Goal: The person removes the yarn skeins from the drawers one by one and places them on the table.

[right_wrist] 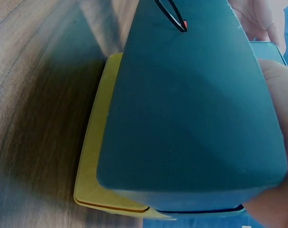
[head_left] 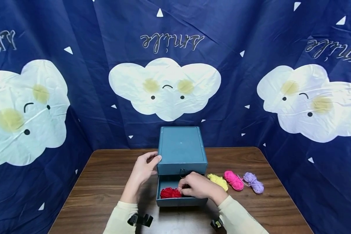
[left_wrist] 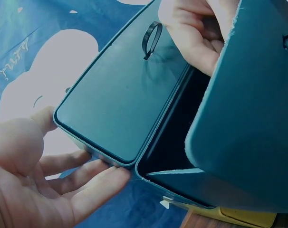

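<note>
pale sleeves frame the near table edge, and just past them the pulled-out drawer (head_left: 181, 195) of a small teal box (head_left: 182, 148) is seen, with red yarn (head_left: 170, 192) lying at its left end. the right hand (head_left: 197, 187) is curled down onto the yarn, apparently pinching it, though the fingertips are hidden. the left hand (head_left: 142, 170) is pressed against the box's left side, fingers fairly straight. the box is best kept braced so it cannot slide while the yarn is handled. the yarn looks soft, loosely wound, bright red.
</note>
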The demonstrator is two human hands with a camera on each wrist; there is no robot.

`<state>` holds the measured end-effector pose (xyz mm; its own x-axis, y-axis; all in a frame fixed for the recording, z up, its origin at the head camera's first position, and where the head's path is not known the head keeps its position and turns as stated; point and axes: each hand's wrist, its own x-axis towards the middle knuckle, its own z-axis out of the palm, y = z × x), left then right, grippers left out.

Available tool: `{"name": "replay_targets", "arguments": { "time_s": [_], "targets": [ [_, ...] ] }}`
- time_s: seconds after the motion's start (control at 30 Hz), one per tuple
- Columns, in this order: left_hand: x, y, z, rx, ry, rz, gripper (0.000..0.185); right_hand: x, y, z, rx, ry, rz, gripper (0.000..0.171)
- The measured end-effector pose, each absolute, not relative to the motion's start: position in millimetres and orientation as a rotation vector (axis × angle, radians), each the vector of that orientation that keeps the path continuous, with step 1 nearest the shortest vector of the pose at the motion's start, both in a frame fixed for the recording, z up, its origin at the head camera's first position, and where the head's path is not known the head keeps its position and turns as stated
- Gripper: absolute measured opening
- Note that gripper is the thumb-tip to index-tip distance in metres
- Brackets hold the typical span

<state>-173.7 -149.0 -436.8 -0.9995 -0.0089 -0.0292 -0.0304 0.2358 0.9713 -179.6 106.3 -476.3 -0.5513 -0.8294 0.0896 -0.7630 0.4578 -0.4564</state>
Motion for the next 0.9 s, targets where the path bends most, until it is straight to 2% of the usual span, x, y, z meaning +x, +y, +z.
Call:
{"name": "replay_targets", "arguments": {
  "time_s": [0.9],
  "targets": [
    [-175,-149,-439,-0.057,2.463,1.927,0.049,-168,121,-473,-1.430,2.708,-0.957,0.012]
  ]
}}
